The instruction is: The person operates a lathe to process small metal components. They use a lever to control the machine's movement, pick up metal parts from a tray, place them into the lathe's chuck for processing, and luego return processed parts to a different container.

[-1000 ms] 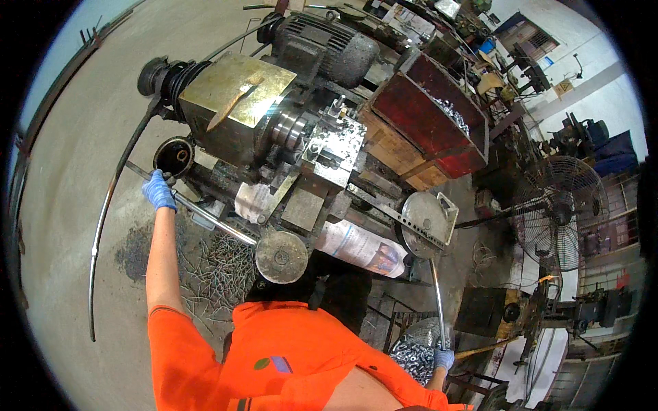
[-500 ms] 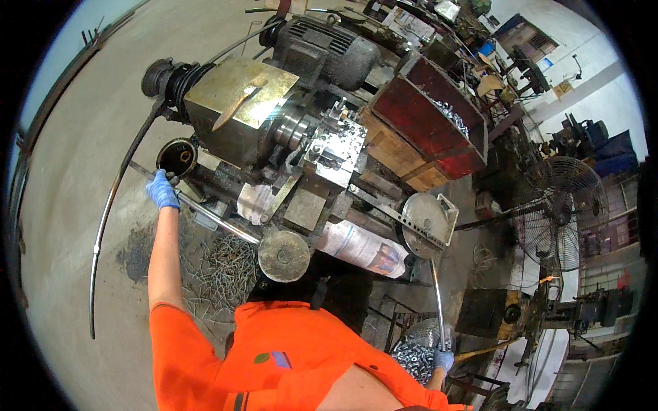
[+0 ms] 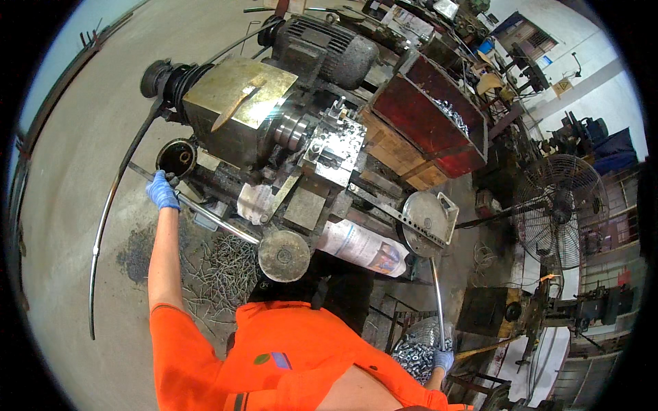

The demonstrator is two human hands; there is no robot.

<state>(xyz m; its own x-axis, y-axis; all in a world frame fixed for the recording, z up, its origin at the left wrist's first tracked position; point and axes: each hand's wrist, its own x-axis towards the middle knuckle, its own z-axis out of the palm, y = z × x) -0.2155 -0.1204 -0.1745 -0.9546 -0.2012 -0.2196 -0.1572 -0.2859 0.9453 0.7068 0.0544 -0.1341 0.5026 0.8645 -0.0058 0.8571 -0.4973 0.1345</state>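
Observation:
In front of me stands a small lathe with a metal headstock box (image 3: 236, 99), a round steel chuck (image 3: 291, 131) and a shiny tool block (image 3: 336, 152). At its left, my gloved left hand (image 3: 163, 191) is closed round the far end of a long metal lever (image 3: 218, 219), which runs to a round metal disc (image 3: 284, 256). Low at the right, my gloved right hand (image 3: 443, 359) is wrapped round the lower end of a polished steel rod (image 3: 437, 294). That rod comes down from a round handwheel (image 3: 426, 218). The chuck's mouth is too small to make out.
A red metal bin (image 3: 425, 113) with small metal parts sits behind the lathe. A basket of metal parts (image 3: 415, 356) is beside my right hand. Wiry metal shavings (image 3: 226, 270) cover the floor at left. A large fan (image 3: 562, 205) stands at the right. A brush (image 3: 236, 106) lies on the headstock.

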